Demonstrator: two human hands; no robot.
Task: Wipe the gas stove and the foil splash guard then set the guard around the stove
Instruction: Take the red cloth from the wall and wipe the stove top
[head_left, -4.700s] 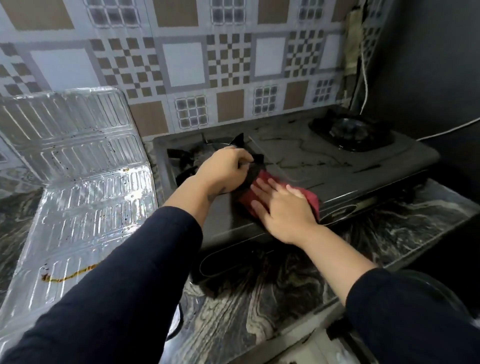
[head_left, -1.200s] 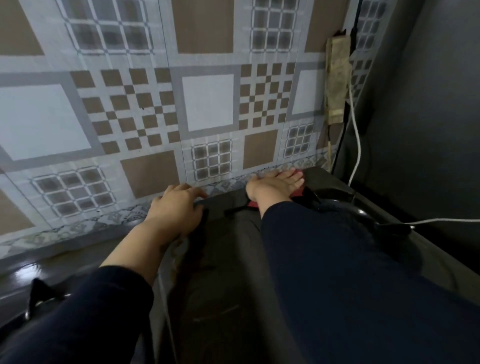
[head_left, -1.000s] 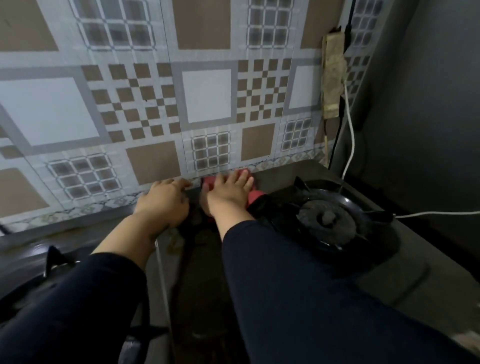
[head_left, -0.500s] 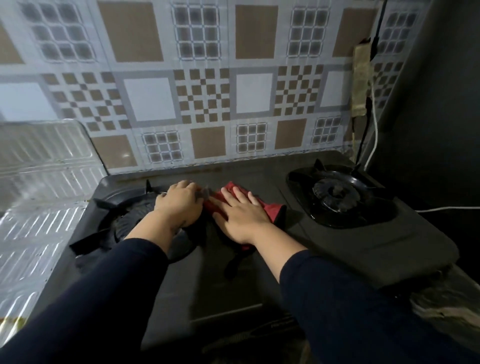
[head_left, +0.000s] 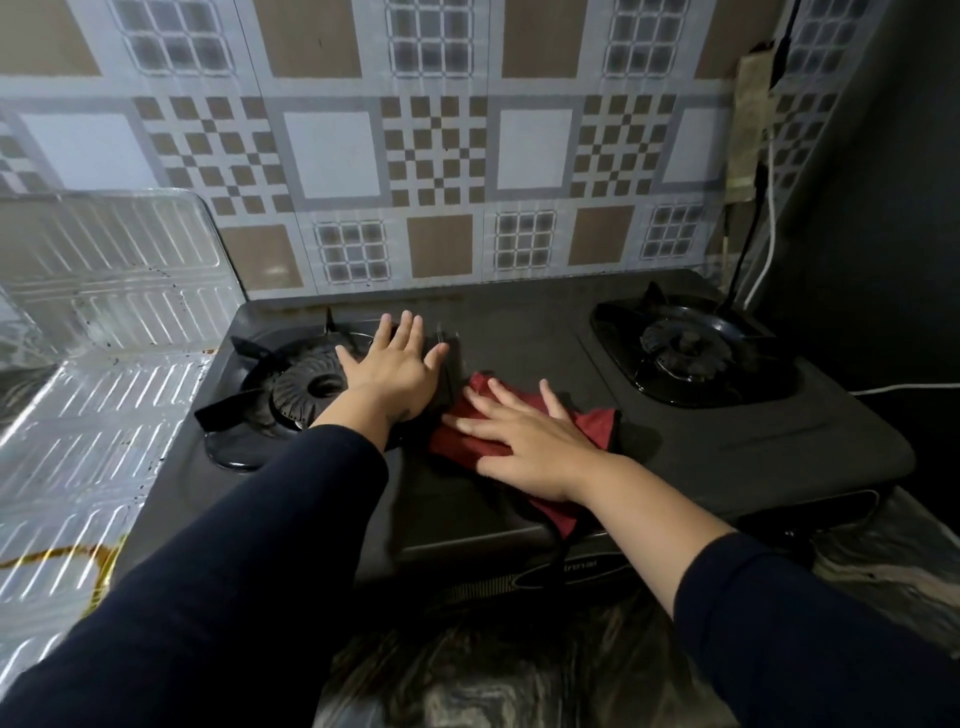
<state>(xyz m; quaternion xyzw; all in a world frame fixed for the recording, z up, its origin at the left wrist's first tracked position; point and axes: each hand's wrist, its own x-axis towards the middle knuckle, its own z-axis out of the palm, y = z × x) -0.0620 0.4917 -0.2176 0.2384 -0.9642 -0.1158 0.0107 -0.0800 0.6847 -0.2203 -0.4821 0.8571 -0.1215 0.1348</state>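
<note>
A black two-burner gas stove (head_left: 524, 332) stands on the counter against the tiled wall. My left hand (head_left: 395, 366) lies flat with fingers spread on the stove top, just right of the left burner (head_left: 304, 389). My right hand (head_left: 524, 441) presses flat on a red cloth (head_left: 592, 423) in the middle of the stove, fingers apart. The foil splash guard (head_left: 98, 332) lies to the left of the stove, one panel leaning on the wall, the others on the counter, with brown stains.
The right burner (head_left: 685, 348) sits at the stove's far right. A black cable and a white cable (head_left: 769, 208) hang down the wall corner behind it. Dark marbled counter (head_left: 519, 654) runs along the front. A dark wall closes the right side.
The view has pulled back from the wall. My right hand has slid the red cloth from the stove's back edge toward the front middle; my left hand has opened flat beside the left burner.
</note>
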